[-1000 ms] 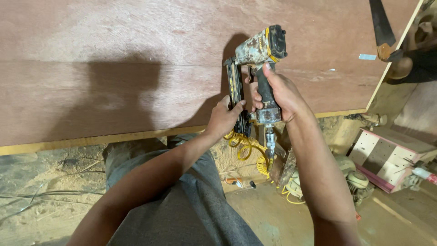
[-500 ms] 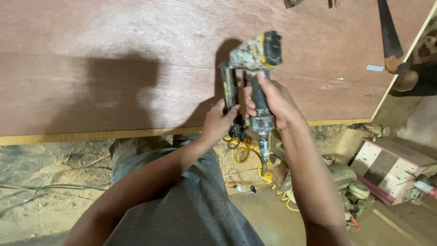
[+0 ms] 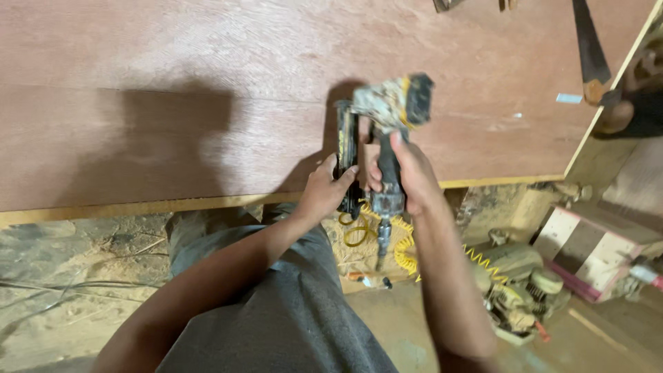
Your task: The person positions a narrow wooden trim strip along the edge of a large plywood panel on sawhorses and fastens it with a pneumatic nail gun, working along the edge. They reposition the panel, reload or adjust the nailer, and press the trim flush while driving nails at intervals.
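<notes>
While both hands grip nail gun (image 3: 387, 131), plywood edge (image 3: 483, 182) beneath, floor below.

One view only — a camera worn on the person's head, tilted steeply down and a little forward over the plywood sheet (image 3: 207, 103). It sits close: the sheet fills the upper half of the frame, its near edge crossing the middle. Below that edge lie the person's lap and the sawdust floor (image 3: 62, 276). Just over that edge, both forearms rise from the bottom of the frame to the nail gun (image 3: 387, 131) — held centrally, near the lens.
</notes>
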